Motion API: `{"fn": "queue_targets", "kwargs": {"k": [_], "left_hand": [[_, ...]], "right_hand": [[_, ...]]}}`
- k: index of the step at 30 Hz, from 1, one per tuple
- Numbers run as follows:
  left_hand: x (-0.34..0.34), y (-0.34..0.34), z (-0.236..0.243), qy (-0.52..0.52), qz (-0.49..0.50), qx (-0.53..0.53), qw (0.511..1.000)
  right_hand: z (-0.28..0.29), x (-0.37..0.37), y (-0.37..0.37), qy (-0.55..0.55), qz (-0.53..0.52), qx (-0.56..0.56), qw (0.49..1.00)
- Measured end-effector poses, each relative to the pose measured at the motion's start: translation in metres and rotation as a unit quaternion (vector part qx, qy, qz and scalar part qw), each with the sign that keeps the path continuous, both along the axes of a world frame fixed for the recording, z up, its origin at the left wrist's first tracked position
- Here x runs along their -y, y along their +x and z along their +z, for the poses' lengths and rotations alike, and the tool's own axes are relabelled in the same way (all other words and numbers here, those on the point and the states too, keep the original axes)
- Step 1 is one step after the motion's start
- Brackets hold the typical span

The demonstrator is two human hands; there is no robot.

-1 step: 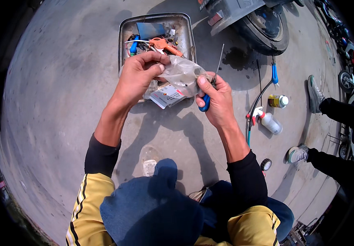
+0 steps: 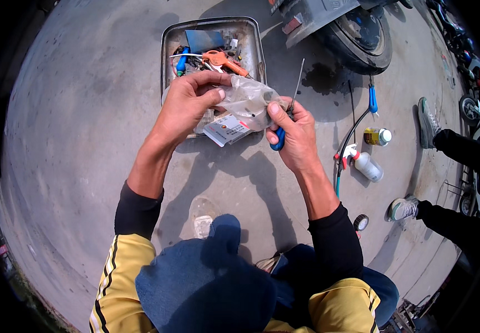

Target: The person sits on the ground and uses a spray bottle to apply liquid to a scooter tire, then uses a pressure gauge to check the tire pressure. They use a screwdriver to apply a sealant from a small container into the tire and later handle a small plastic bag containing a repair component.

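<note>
A crumpled clear plastic bag [image 2: 246, 99] with small dark bits inside is stretched between my hands. My left hand [image 2: 193, 105] is closed, pinching its left end between thumb and fingers. The bag's right end sits under the thumb of my right hand [image 2: 294, 130]. That same hand grips a tool with a blue handle [image 2: 278, 140], whose thin metal shaft points up and away; its exact kind I cannot tell. Just below the bag, a white printed card or packet [image 2: 226, 130] lies at the near edge of the metal tray [image 2: 261, 50].
The tray holds an orange gun-shaped tool [image 2: 223, 61], a blue-handled tool [image 2: 182, 62] and a blue sheet [image 2: 204, 40]. At right are a wheel [image 2: 362, 39], a hose [image 2: 344, 145], a spray bottle [image 2: 368, 167], a yellow container [image 2: 376, 136], a round gauge [image 2: 360, 222] and another person's shoes [image 2: 428, 125].
The bag shifts very slightly between my hands. Everything else looks the same.
</note>
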State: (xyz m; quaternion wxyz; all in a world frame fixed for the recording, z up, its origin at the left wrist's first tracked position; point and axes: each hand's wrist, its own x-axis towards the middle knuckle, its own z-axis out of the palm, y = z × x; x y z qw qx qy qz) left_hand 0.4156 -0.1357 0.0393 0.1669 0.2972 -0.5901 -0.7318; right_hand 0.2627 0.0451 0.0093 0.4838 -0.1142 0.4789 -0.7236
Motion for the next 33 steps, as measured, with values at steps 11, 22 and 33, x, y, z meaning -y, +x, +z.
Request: {"fn": "queue_targets", "kwargs": {"k": [11,22,33], "left_hand": [[0.009,0.009,-0.003,0.079,-0.126,-0.001,0.989],[-0.006,-0.001,-0.009,-0.162,-0.16,0.042,0.973],[-0.036,0.003,-0.026,-0.051,-0.034,-0.01,0.998]], "right_hand": [[0.01,0.003,0.006,0.083,-0.019,-0.101,0.991],[0.01,0.01,0.014,0.101,-0.031,-0.121,0.987],[0.009,0.015,0.019,0.142,-0.021,-0.22,0.965]]}}
